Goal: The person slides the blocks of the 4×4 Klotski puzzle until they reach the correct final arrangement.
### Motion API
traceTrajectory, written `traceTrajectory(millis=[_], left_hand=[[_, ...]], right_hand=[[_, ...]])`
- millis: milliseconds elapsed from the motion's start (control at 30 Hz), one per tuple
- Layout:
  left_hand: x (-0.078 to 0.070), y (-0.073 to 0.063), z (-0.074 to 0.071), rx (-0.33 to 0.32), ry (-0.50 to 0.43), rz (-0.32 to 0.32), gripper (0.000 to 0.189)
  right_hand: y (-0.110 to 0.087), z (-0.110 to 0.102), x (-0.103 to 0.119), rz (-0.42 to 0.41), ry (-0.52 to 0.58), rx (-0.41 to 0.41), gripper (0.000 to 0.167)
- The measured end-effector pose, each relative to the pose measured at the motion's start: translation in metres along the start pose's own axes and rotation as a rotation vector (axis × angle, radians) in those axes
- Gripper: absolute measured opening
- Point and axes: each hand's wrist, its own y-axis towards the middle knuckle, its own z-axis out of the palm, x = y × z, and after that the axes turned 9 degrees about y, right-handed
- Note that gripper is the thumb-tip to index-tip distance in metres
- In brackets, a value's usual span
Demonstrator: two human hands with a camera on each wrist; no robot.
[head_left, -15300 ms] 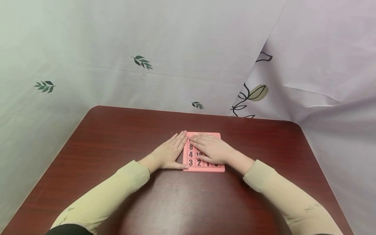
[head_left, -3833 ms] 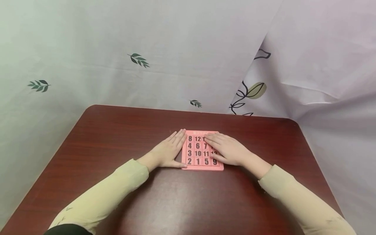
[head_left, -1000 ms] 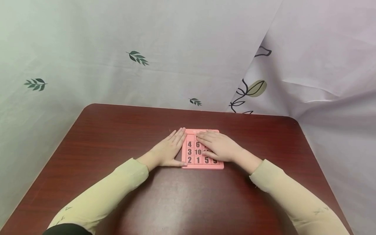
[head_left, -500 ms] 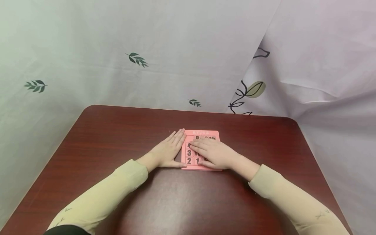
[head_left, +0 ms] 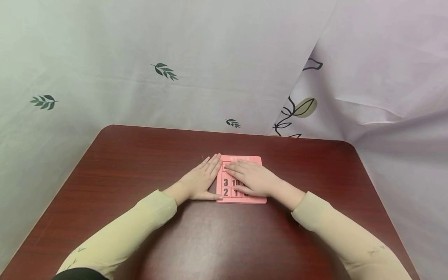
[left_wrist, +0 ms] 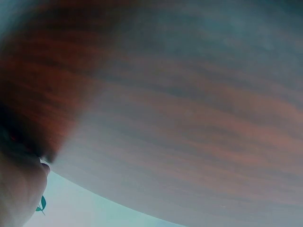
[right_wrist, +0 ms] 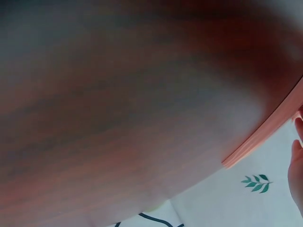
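Observation:
A pink sliding number puzzle [head_left: 226, 187] lies flat on the table, black numbers on its square tiles. My left hand [head_left: 200, 182] rests along its left side, straight fingers at the upper left edge and thumb at the lower left corner. Over the tiles lies my right hand [head_left: 257, 179], fingers extended, fingertips on the tile at the upper left. Tiles 3, 2, 10 and 1 show; the hand hides most on the right. A gap shows above the 3. In the right wrist view the puzzle's edge [right_wrist: 260, 135] appears beside a few fingers [right_wrist: 297, 151].
The dark red wooden table [head_left: 210, 237] has rounded back corners. Behind it hangs a pale curtain [head_left: 196, 101] with leaf prints. In the left wrist view, part of the left hand [left_wrist: 23, 189] shows at the lower left.
The 4 tile has gone up into the top left corner, leaving the gap below it. Before that, the 8 slid right along the top row. My left hand stays put.

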Motion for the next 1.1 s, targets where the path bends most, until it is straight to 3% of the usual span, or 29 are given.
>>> traceTrajectory(millis=[300,700,833,1100], left_hand=[[-0.001,0.0,0.001,0.002,-0.005,0.004,0.121],[-0.001,0.0,0.002,-0.006,0.016,0.009,0.121],[0.0,0.0,0.003,-0.009,0.018,0.007,0.12],[0.0,0.0,0.002,-0.004,0.014,0.003,0.12]], right_hand=[[0.004,-0.003,0.002,0.048,0.044,-0.003,0.065],[-0.018,0.007,0.024,-0.152,-0.018,-0.035,0.064],[-0.021,0.007,0.029,-0.18,-0.04,-0.048,0.065],[-0.014,0.006,0.021,-0.103,-0.027,-0.005,0.064]])
